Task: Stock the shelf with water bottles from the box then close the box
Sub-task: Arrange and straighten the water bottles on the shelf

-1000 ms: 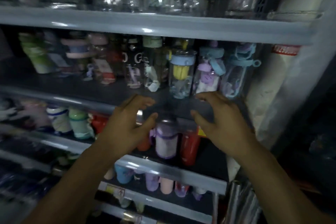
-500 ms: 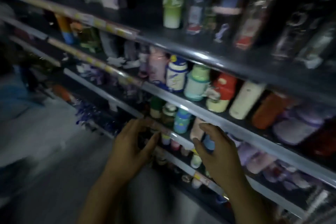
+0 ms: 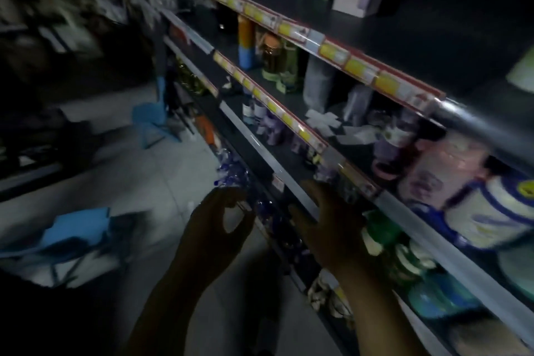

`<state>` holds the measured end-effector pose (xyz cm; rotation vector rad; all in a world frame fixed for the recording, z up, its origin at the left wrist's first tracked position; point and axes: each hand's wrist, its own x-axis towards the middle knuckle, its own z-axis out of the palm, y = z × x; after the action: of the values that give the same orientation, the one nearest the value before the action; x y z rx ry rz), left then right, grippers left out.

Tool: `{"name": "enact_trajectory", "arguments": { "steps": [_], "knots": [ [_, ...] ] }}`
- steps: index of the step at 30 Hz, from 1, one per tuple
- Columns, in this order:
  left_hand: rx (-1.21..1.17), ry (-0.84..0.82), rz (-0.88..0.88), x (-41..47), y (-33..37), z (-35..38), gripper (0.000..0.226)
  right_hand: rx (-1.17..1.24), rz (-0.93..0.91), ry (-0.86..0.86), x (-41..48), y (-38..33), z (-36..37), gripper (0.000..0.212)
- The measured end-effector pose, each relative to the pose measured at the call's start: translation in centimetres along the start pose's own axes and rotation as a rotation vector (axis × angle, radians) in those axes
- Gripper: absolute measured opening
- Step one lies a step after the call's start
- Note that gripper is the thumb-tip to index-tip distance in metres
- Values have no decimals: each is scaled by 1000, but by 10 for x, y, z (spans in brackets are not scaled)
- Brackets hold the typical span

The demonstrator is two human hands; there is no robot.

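Beside the shelf (image 3: 260, 147), both grips empty: left hand (image 3: 219, 222) loosely curled, right hand (image 3: 326, 217) spread; risk: a blind sweep may topple crowded bottles (image 3: 433, 170).

Dim retail shop aisle: long shelves (image 3: 289, 170) w/ yellow price tags (image 3: 355, 66) on edges, packed w/ drink bottles (image 3: 245, 43) & cups.

Dim, motion-blurred, edges perhaps distorted
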<state>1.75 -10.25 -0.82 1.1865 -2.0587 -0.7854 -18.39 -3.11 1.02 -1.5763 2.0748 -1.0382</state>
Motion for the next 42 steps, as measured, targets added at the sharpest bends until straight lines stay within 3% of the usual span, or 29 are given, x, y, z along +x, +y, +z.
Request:
{"name": "enact_trajectory", "arguments": {
  "steps": [5,9,13,22,25,31,35,38,42],
  "knots": [
    [8,50,31,100,-14,-18,40,49,-75,58,104,-21,6,51],
    [-30,10,84,166,-14,-17,35,27,-64,144,156,-21,-2,38],
    [-84,-58,177,231,-3,-9,33,-24,-13,297,187,-22,-16,40],
    [-251,-346,650,317,41,26,30,-212,144,687,176,-49,-49,42],
    [-325,-419,748,327,73,33,29,-296,154,836,162,-59,-71,41],
    [-468,-491,921,326,154,47,32,-375,189,967,138,-52,-132,43],
    [-499,-516,907,328,214,71,28,-336,226,1117,126,-29,-191,36],
    [-442,-624,839,330,262,97,31,-347,370,1206,121,-3,-229,29],
    [-240,-805,769,329,309,134,54,-375,500,1046,126,11,-257,28]
  ]
}}
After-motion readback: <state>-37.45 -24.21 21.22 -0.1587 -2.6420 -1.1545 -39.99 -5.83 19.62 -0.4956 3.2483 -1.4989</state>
